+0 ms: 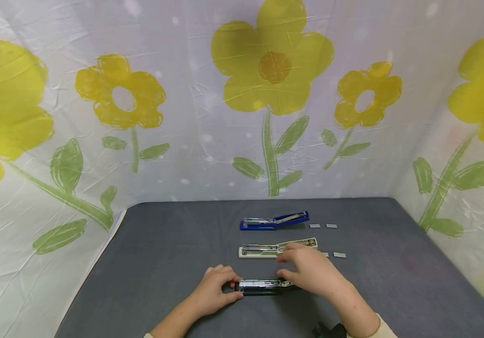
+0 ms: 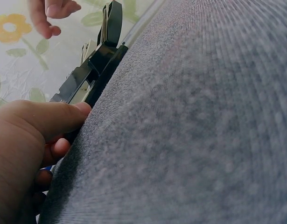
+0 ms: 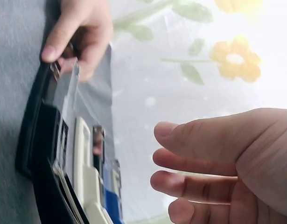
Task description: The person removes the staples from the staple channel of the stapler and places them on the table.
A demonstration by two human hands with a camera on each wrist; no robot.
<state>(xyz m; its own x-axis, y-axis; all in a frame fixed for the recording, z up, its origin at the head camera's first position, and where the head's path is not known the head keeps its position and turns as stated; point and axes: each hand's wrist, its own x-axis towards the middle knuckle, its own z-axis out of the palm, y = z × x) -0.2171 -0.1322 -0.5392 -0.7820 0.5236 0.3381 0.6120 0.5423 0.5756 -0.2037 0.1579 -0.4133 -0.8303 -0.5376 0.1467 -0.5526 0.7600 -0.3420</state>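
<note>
An opened black stapler (image 1: 260, 287) lies nearest me on the table, its magazine exposed and its top arm swung back to the right. My left hand (image 1: 215, 292) pinches its left end between thumb and fingers. In the left wrist view the thumb (image 2: 64, 114) presses on the stapler's side and its raised black arm (image 2: 113, 23) stands beyond. My right hand (image 1: 311, 270) hovers over the stapler's right part, hiding much of the swung-back arm. The right wrist view shows the fingers (image 3: 194, 161) loosely bent, apart from the stapler (image 3: 43, 140), with nothing between them.
Behind lie an opened cream stapler (image 1: 259, 252) and an opened blue stapler (image 1: 259, 225). Small staple strips (image 1: 339, 255) sit right of the cream one, partly behind my right hand, and two more strips (image 1: 331, 226) beside the blue one. A dark object (image 1: 328, 330) shows at the front edge.
</note>
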